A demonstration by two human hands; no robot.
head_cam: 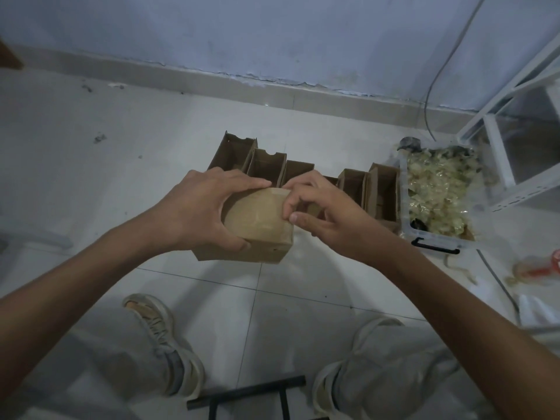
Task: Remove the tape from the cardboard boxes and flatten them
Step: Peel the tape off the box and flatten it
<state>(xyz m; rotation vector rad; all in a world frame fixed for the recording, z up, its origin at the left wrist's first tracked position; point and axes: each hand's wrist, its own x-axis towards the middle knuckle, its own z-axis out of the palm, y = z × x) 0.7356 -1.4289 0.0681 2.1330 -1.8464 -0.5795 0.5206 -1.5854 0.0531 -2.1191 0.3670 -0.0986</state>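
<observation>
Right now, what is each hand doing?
Left hand: grips the cardboard box.
Right hand: fingers curled, picking at the tape on its top edge.

Hands (pixel 194 207) cover held box (pixel 257 225) near sides; tape edge indistinct; black frame (pixel 245 395) cut off at bottom edge.

No legible text, label or number on any cardboard box (pixel 257 225).

You've got a plain brown box (pixel 257 225) up front, more brown boxes (pixel 381 189) behind. Floor (pixel 91 153) is white tile with dark specks, wall (pixel 242 31) pale blue. Bin (pixel 436 241) is clear with a black latch, shoes (pixel 157 325) beige.
</observation>
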